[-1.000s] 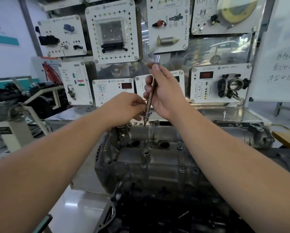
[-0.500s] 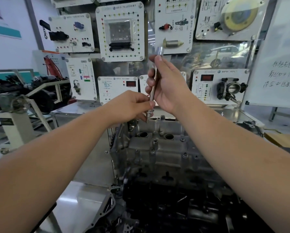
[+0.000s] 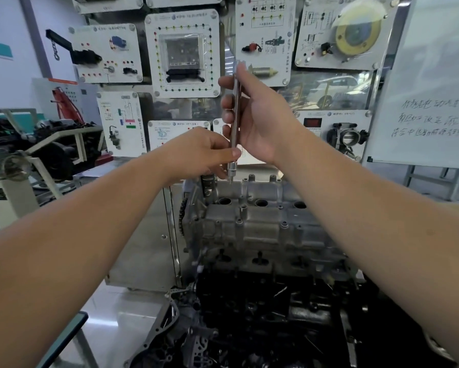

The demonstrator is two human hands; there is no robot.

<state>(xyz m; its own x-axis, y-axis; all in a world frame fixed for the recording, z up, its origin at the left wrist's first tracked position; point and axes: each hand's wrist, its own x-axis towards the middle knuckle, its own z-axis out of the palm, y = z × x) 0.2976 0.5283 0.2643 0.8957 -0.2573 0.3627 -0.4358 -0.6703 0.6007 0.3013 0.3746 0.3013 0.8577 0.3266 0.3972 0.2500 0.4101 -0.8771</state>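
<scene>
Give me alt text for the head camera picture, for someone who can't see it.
The right hand grips a slim metal tool upright by its shaft while the left hand pinches its lower end, tip down at the far edge of a grey engine. Training panels with car parts hang behind.

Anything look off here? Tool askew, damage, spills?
Nothing stands out. The right hand grips the long metal driver near upright, the left hand pinches its lower end, and the tip sits at the far edge of the cylinder head. No spill or visible damage; whether the tip is seated cannot be told.
</scene>
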